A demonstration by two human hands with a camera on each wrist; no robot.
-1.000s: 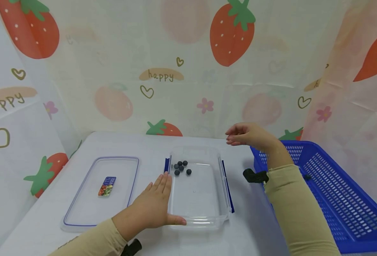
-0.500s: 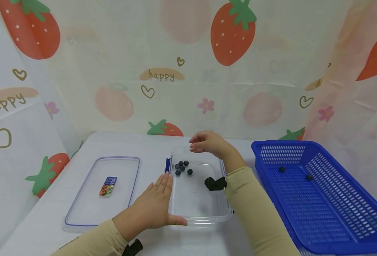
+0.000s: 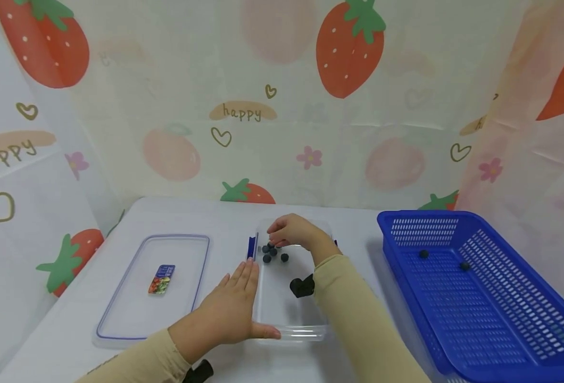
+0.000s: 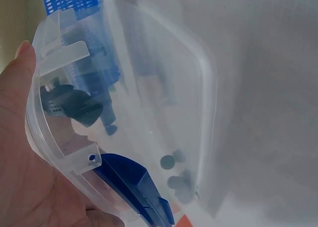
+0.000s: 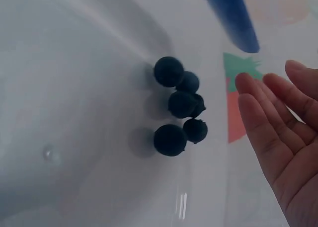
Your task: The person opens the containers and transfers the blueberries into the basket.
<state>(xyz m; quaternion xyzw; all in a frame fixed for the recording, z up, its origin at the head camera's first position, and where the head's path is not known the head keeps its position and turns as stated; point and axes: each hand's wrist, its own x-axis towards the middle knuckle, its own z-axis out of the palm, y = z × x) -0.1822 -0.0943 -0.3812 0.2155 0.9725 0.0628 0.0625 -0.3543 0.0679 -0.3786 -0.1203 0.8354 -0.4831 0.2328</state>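
A clear plastic container (image 3: 291, 303) with blue side clips stands in the middle of the table. Several blueberries (image 3: 273, 252) sit clustered at its far left inside, seen large as dark blueberries (image 5: 170, 139) in the right wrist view. My left hand (image 3: 226, 308) lies flat along the container's left side, fingers straight, thumb extended over the near rim. Just above the berries hovers my right hand (image 3: 293, 231), its fingers relaxed and bent a little, with nothing between them. In the right wrist view that hand (image 5: 283, 132) is apart from the fruit.
A blue perforated basket (image 3: 492, 319) at the right holds two blueberries (image 3: 423, 254). On the left lies the clear lid (image 3: 119, 314) with a blue seal and a small label (image 3: 161, 279). A strawberry-print curtain (image 3: 349, 133) closes off the back.
My right hand has moved left from beside the basket to over the berries in the container, lowering at the end. The left hand has stayed at the container's side.
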